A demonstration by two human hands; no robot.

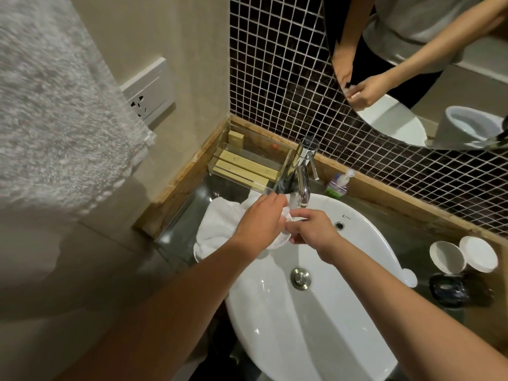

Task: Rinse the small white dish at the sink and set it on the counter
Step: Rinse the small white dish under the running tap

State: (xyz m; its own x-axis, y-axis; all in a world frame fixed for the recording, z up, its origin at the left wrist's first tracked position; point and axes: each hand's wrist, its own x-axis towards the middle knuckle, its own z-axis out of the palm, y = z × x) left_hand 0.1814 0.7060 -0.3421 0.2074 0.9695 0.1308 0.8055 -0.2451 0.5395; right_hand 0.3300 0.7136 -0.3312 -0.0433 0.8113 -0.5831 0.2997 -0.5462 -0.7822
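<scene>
Over the left part of the white oval sink (316,320), both hands hold the small white dish (283,237) just below the chrome tap (302,185). My left hand (258,224) grips the dish from the left. My right hand (310,232) pinches its upper right rim with fingers and thumb. Most of the dish is hidden between the hands; only its lower edge and a bit of rim show. I cannot tell whether water runs from the spout.
A crumpled white towel (220,226) lies on the dark counter (412,243) left of the sink. Behind it stands a clear box of packets (244,166). A soap bottle (339,182) is by the tap. A white cup (446,257), a lid (478,254) and a dark dish (449,288) sit right.
</scene>
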